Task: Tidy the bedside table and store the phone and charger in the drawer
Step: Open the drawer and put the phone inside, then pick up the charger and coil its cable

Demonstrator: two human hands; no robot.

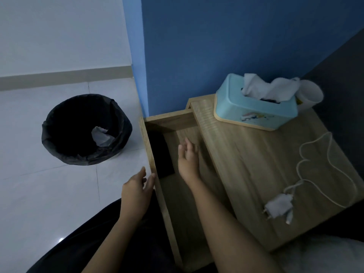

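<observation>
The wooden bedside table (pixel 256 164) has its drawer (pixel 157 194) pulled out to the left. A black phone (pixel 161 154) lies flat inside the drawer along its front panel. My right hand (pixel 188 156) hovers over the drawer just right of the phone, fingers apart and holding nothing. My left hand (pixel 136 192) rests by the outside of the drawer's front panel, fingers apart, thumb near the panel's top edge. A white charger (pixel 277 206) with its coiled white cable (pixel 331 166) lies on the tabletop at the near right.
A light blue tissue box (pixel 254 111) with tissue sticking out stands at the back of the tabletop, a white cup (pixel 310 95) behind it. A black-lined waste bin (pixel 86 129) holding a crumpled tissue stands on the tiled floor to the left. Blue wall rises behind.
</observation>
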